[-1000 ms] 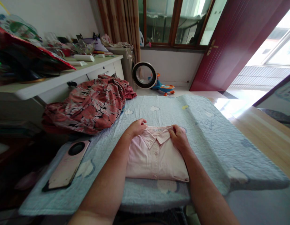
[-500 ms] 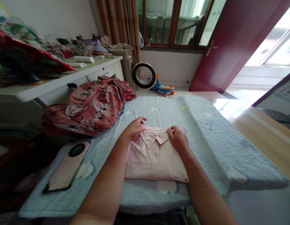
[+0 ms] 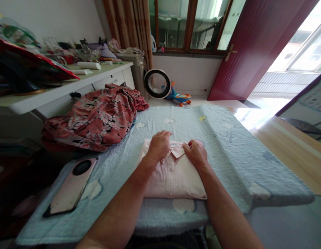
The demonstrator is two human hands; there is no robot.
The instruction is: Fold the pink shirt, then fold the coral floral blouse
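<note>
Folded shirt [image 3: 173, 174] at the middle of the quilt-covered surface [image 3: 228, 152], both hands on its collar end: left hand [image 3: 158, 148] beside right hand [image 3: 196, 154]. Phone [image 3: 71, 185] to the left, near the front edge. Heap of cloth [image 3: 95, 117] behind it at the left rear. Desk [image 3: 59, 91] further left. Round fan [image 3: 156, 84] and toy car [image 3: 179, 97] on the floor beyond.

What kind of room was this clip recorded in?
Most likely a bedroom at home. A folded pink shirt lies on a light blue quilt under both hands, a heap of red floral clothes sits beside a cluttered white desk, and a child's ride-on toy stands below the window.
</note>
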